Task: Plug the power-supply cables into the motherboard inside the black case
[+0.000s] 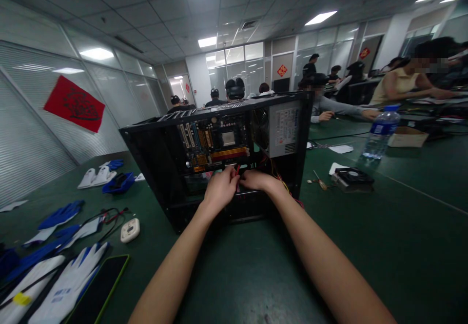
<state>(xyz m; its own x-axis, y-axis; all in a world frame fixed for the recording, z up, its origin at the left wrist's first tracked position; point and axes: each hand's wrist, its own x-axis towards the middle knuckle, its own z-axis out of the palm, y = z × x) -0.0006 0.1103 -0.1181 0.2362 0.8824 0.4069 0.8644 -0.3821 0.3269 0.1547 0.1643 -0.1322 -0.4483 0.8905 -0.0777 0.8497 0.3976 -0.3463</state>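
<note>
An open black computer case (153, 168) stands on the green table, its side off, showing a motherboard (215, 143) and a power supply (285, 129). Both my hands reach into its lower part. My left hand (219, 187) has its fingers curled and pinches a thin red cable (238, 170). My right hand (258, 180) is closed right next to it, touching the same cable bundle; what its fingers hold is hidden.
White and blue gloves (62, 285), a dark phone (98, 290) and a small white device (130, 230) lie at the left. A loose fan (353, 176), a screwdriver (320, 181) and a water bottle (380, 133) sit at the right. Other people work at the far tables.
</note>
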